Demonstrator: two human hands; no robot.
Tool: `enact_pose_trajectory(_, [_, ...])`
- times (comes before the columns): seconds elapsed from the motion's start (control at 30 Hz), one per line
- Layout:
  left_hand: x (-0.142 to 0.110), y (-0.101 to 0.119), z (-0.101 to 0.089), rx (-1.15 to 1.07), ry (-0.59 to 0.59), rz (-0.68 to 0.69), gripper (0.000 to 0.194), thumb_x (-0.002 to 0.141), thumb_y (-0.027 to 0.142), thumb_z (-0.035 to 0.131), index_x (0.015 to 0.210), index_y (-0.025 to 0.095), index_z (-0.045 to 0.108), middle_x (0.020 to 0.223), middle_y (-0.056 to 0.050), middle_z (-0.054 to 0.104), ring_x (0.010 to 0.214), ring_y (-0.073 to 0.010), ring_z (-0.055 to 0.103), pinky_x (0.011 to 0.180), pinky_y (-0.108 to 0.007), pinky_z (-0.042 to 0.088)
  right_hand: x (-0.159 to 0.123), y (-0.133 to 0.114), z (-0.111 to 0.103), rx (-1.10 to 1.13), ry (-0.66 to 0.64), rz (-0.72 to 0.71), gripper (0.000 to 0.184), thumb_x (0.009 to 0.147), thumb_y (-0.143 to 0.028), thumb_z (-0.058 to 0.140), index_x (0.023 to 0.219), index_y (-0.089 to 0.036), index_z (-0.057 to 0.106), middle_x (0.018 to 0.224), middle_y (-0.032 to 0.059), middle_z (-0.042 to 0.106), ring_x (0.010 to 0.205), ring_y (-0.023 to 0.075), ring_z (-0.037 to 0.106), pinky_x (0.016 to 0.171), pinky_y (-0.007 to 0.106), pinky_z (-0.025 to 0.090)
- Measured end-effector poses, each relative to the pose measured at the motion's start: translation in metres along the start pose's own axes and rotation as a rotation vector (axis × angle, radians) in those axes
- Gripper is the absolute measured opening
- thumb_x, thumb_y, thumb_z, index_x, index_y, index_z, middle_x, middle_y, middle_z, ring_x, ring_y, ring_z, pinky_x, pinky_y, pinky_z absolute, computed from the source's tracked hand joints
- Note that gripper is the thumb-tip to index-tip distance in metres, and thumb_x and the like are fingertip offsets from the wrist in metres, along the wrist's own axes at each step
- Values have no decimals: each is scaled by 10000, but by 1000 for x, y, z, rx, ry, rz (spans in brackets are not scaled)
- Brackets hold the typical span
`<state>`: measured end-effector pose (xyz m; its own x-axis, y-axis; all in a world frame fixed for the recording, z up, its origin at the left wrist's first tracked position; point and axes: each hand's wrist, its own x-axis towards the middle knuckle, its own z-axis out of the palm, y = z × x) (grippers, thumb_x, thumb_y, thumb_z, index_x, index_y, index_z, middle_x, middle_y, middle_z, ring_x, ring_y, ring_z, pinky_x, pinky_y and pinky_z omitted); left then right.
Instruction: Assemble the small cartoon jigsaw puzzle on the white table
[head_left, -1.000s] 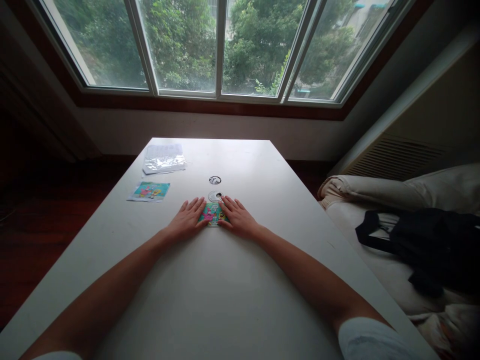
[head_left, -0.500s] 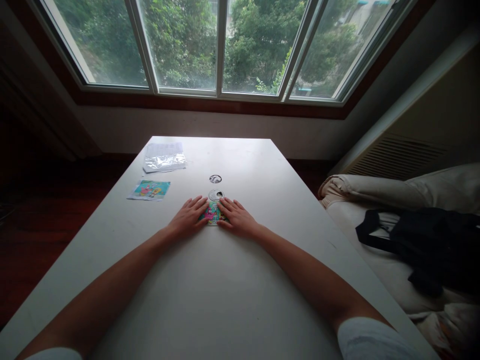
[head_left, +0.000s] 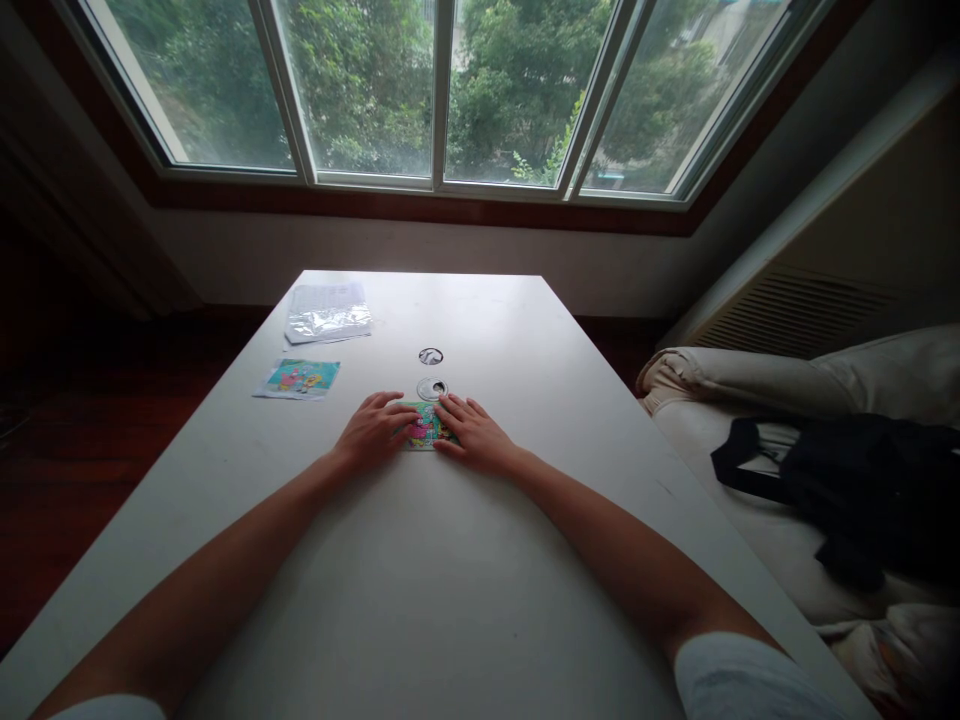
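Observation:
A small colourful picture card [head_left: 424, 427] with green, pink and yellow patches lies on the white table between my hands. My right hand [head_left: 478, 438] rests flat over its right side, fingers spread. At the card's left side is my left hand [head_left: 373, 430], open with its fingers a little bent and the fingertips over the edge. Whether those fingertips press on the card I cannot tell. Just beyond the card is a round disc-like piece [head_left: 430, 390], with a second round piece [head_left: 430, 356] farther back.
A blue cartoon picture sheet [head_left: 301, 378] lies on the left of the table [head_left: 450, 580]. Behind it is a clear plastic sleeve with papers [head_left: 328, 313]. A pale sofa [head_left: 690, 440] with dark clothing [head_left: 862, 490] stands along the right, and a window is ahead.
My left hand has shifted slightly left and its fingers have bent, uncovering more of the card's left part. My right hand stays in place.

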<state>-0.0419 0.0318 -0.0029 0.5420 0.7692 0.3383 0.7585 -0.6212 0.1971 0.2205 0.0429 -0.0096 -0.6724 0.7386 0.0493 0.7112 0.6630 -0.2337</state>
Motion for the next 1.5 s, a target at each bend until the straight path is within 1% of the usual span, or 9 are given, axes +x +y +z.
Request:
enact_pose_trajectory(0.2, [-1,0,-4,44,23,-29,296,1015,311,498,1114,245,769,1158,-37,767,1255,-288,571,1087,-499,436,1,0,0,-2,-1,-1,819,1008,-700,316,1636,-176,279,1697,110,209,1586,275,169,1295,481,136])
enact_pose_trajectory(0.33, [0,2,-9,50,19,-37,287,1007,300,499,1063,244,775,1101,-59,764,1182,-282,588,1033,-484,453,1,0,0,0,-3,-1,813,1007,-696,326,1641,-190,264,1699,105,204,1587,274,166,1294,486,139])
enact_pose_trajectory(0.53, [0,3,-7,36,5,-7,279,1006,315,506,1093,257,764,1125,-74,735,1178,-264,577,1028,-455,460,1,1,0,-3,-10,3,802,1007,-688,343,1643,-207,257,1701,98,199,1586,277,167,1292,489,146])
enact_pose_trajectory(0.87, [0,4,-4,43,0,-39,264,1002,318,519,1113,250,748,1157,-74,728,1203,-276,567,1043,-473,449,0,0,0,-2,-1,-3,812,1009,-697,320,1636,-182,276,1698,111,212,1583,280,183,1291,485,146])
enact_pose_trajectory(1.27, [0,6,-5,32,14,-62,271,999,329,519,1150,265,735,1171,-70,720,1195,-278,568,1040,-477,452,0,-1,-2,4,-2,1,797,1008,-687,338,1637,-201,280,1699,99,209,1584,280,178,1291,489,152])
enact_pose_trajectory(1.5, [1,6,-5,-1,-14,-34,274,993,326,531,1169,260,731,1170,-71,715,1191,-270,570,1054,-464,459,0,0,-2,2,-7,-1,797,1009,-690,328,1635,-199,285,1701,98,205,1584,281,177,1290,492,150])
